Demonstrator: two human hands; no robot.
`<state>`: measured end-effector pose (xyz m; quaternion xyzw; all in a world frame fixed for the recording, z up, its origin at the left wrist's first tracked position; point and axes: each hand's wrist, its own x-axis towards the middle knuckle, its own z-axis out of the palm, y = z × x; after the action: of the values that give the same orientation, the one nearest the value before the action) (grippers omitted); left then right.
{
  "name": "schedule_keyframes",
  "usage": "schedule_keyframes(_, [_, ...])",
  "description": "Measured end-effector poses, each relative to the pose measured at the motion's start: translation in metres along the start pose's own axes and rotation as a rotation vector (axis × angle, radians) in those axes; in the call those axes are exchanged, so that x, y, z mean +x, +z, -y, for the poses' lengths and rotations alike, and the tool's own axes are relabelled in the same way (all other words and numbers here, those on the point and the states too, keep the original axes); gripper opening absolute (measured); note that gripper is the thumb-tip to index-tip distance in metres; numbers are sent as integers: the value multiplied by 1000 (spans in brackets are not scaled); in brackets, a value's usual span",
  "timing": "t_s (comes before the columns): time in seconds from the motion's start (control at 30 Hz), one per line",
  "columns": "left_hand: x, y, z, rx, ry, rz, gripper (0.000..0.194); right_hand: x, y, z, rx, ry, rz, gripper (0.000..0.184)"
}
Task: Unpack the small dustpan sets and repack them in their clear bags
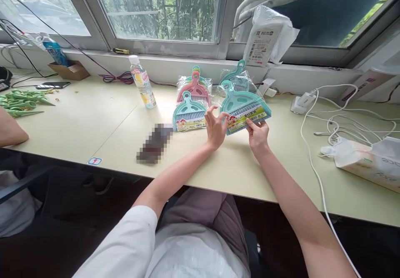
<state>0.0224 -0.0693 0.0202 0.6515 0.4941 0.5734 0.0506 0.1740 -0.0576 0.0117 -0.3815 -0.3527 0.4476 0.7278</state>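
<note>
Pale green desk (78,124) under a film-wrapped teal plastic hand brush (242,97), held at the right hand (258,136).
Right hand pinches its lower edge; left hand (216,128), fingers spread, sits just left. Likely light, stiff, slick; the card label (246,117) looks the firmest hold.
</note>
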Motion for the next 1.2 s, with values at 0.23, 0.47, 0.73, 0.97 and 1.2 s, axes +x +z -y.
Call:
schedule_keyframes(0.23, [-1,0,-3,14,87,64,11,7,-8,-7,12,-15,-18,50])
schedule_keyframes(0.47, [3,5,4,24,106,154,9,11,-7,-10,19,-12,-21,48])
schedule_keyframes(0.73, [6,4,0,-164,-63,74,30,2,3,1,70,5,-13,48])
schedule_keyframes(0.97, [21,8,7,-787,-578,299,55,1,5,7,62,-3,30,45])
schedule_keyframes(1.2, [3,6,-6,-975,-677,982,64,3,1,12,49,-34,-99,41])
